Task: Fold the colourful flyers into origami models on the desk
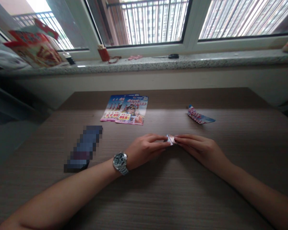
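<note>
A small folded piece of printed paper [171, 139] is pinched between my two hands, just above or on the table. My left hand [147, 147], with a metal watch [120, 162] on its wrist, grips the left end with fingers closed. On the other end are the closed fingers of my right hand [201, 147]. Much of the paper is hidden under the fingertips. Behind my right hand lies a folded paper shape [198, 117] with blue and pink print. Several printed flyers [132, 110] overlap farther back, left of the middle.
A pixelated dark object [85, 148], perhaps a phone, lies left of my left forearm on the wooden table [139, 204]. Along the stone windowsill [196, 64] are scissors [173, 56], a small red-brown container [103, 53] and a red food bag [36, 46].
</note>
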Motion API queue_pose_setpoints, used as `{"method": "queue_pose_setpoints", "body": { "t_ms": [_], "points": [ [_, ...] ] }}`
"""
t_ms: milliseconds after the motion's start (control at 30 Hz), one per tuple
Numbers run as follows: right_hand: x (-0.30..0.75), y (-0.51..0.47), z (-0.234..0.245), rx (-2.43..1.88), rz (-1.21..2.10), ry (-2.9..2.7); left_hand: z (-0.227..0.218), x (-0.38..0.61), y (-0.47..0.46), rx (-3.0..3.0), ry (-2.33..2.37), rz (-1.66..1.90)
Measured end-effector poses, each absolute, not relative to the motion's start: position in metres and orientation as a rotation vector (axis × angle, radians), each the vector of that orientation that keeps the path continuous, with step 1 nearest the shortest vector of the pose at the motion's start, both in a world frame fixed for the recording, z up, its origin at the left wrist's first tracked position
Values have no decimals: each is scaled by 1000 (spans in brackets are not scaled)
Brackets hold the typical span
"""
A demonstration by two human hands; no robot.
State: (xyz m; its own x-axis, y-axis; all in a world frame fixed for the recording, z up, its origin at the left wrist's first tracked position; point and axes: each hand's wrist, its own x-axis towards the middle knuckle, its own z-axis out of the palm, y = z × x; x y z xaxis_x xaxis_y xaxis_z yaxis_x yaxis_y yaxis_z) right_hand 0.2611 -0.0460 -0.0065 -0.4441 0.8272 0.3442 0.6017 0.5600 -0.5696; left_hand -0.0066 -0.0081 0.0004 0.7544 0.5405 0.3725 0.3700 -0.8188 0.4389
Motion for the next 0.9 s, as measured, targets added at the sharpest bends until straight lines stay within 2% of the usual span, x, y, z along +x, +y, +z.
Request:
{"method": "queue_pose_setpoints", "body": {
  "t_ms": [333, 633, 900],
  "points": [
    [260, -35, -18, -1159, 190, -2392, -4, -3, -10, 2930, 692, 437],
    [245, -44, -22, -1221, 208, -2629, -2, -4, -14, 2926, 699, 350],
    [249, -43, -24, -1252, 217, -2684, 10, -18, -2, 2927, 466, 261]
  ]
}}
